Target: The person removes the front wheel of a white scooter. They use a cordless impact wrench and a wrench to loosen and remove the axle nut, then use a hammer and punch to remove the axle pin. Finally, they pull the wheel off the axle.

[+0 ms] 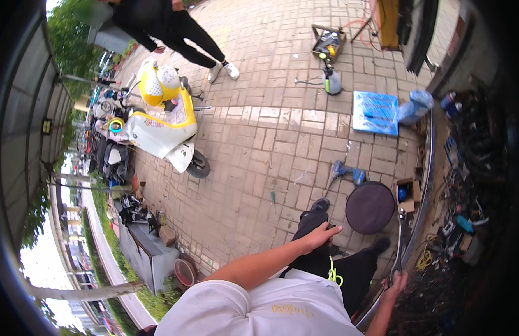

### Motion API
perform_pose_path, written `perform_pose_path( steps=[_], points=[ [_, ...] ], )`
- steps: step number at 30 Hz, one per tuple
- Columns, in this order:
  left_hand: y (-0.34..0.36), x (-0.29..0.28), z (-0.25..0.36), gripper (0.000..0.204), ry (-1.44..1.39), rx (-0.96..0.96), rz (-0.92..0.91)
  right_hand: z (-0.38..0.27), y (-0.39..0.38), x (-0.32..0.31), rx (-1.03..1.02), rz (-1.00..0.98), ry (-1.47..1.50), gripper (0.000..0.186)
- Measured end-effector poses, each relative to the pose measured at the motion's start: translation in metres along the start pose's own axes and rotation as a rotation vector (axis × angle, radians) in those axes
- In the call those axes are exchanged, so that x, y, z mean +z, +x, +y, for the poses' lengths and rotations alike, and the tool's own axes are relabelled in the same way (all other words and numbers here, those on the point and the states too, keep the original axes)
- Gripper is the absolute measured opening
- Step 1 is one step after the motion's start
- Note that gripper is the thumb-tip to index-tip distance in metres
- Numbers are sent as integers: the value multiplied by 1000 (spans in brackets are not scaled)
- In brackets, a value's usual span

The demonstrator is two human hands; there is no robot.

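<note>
My right hand point(395, 284) is closed round the lower end of a long chrome wrench point(399, 246). The wrench stands roughly lengthwise away from me, its ring end close to the right side of a round dark stool point(370, 208). My left hand point(321, 237) is over my black trouser leg, left of the stool, with the thumb stretched out. Its other fingers are mostly hidden, and something dark lies beside them that I cannot make out. Beyond the stool, a blue cordless power tool point(348, 173) lies on the paving.
A blue-wrapped square stool point(375, 113), a spray bottle point(331, 82) and a tool tray point(328, 42) stand farther off. A small screwdriver point(273, 197) lies ahead. At left is a yellow-white scooter point(164, 126), with a person point(178, 33) behind it. Cluttered tools point(467, 224) line the right; an open carton point(408, 193) sits by the stool.
</note>
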State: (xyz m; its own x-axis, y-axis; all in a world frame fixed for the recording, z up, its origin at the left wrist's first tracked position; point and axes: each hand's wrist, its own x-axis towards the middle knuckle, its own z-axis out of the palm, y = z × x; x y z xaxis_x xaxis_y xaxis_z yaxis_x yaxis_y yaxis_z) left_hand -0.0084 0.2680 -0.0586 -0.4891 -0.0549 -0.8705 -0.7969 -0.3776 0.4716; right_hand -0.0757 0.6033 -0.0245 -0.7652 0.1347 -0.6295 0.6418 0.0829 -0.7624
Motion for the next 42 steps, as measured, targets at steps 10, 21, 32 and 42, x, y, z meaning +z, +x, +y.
perform_pose_path(
  steps=[10,21,32,42],
  points=[
    [-41,-54,-32,31,-1254,335,-20,-32,-61,262,-393,-1091,-784,50],
    [-93,-300,-167,16,-1558,141,454,-31,2,352,-185,-668,-1386,45],
    [-167,-250,-385,20,-1693,-212,1052,-45,-62,588,-183,-1107,-1656,28],
    [-138,-50,-305,19,-1764,-561,883,-30,-95,748,-517,-1469,-1850,32]
  ],
)
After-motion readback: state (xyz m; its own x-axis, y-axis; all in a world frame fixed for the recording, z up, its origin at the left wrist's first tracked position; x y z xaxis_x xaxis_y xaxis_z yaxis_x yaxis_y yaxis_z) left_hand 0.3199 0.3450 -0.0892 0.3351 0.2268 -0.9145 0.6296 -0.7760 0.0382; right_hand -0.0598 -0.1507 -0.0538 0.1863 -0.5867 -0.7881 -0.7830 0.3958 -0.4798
